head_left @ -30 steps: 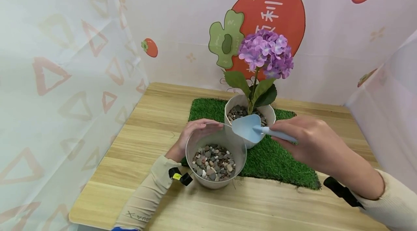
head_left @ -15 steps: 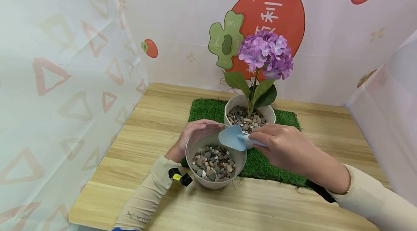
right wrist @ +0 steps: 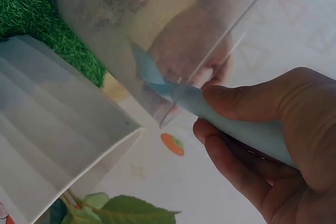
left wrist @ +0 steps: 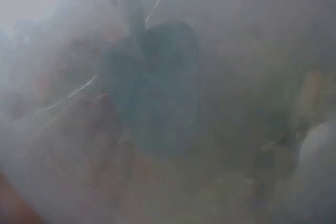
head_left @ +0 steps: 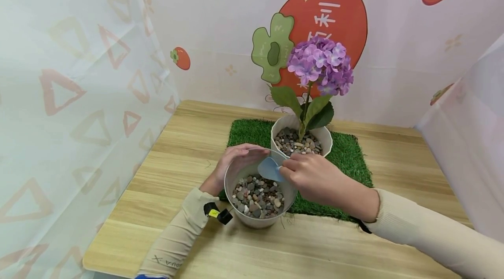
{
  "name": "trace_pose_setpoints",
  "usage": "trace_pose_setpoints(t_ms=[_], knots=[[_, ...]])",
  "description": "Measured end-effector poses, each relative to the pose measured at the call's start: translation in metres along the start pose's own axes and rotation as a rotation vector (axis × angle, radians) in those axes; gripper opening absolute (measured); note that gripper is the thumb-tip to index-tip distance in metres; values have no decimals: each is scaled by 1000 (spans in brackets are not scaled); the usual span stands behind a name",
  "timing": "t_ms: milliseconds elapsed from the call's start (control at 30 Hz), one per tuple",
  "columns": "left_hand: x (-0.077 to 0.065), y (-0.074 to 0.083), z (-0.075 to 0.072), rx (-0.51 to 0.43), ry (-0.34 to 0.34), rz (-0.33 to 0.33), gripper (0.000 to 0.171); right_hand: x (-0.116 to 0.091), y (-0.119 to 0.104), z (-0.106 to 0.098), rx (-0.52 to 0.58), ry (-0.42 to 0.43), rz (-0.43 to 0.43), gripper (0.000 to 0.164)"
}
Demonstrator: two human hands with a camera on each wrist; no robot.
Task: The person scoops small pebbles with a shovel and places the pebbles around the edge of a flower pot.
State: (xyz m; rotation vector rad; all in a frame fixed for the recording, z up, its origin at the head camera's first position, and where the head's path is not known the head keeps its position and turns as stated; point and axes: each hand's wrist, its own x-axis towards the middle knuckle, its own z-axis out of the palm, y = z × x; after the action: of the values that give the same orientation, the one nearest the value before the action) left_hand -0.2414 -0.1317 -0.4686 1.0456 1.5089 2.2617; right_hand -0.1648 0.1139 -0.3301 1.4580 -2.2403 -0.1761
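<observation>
Blue trowel (head_left: pixel 269 169): blade inside the mouth of a clear tub (head_left: pixel 256 223), above the pebbles (head_left: pixel 257 196) and apart from them. Handle crosses the rim on the tub's right side.

Working from the left. White sheet (head_left: pixel 94 108) at far left, printed with faint open triangles. Next, a beige sleeve (head_left: pixel 173 231) with a black device (head_left: pixel 218 213) strapped at the wrist. Left hand (head_left: pixel 231 163) lies round the tub's outer wall, fingers curved along the far-left side near the rim. Tub stands upright, bottom covered by mixed grey, white and brown pebbles. Left wrist view is hazy; I make out the blade's bluish outline and little else.

Further right, a white pot (head_left: pixel 328 137) stands behind the tub, near it yet not touching, on a green turf mat (head_left: pixel 350 152). Pot contains similar pebbles around the stem of a purple flower (head_left: pixel 323 67) with broad green leaves.

Right hand (head_left: pixel 320 178), in front of the pot, grips the trowel handle between thumb and fingers. Its sleeve runs off to lower right, above the wooden table (head_left: pixel 417 165).
</observation>
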Motion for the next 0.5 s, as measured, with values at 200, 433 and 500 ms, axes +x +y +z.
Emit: trace_pose_setpoints(t_ms=[200, 433, 500], knots=[[-1, 4, 2, -22, 18, -20, 45, 12, -4, 11, -100, -36, -52, 9], [-1, 2, 1, -4, 21, -40, 45, 19, -4, 22, -173, -116, -97, 10], [-1, 4, 2, -18, 42, -60, 45, 21, -4, 27, -198, -125, -127, 11]])
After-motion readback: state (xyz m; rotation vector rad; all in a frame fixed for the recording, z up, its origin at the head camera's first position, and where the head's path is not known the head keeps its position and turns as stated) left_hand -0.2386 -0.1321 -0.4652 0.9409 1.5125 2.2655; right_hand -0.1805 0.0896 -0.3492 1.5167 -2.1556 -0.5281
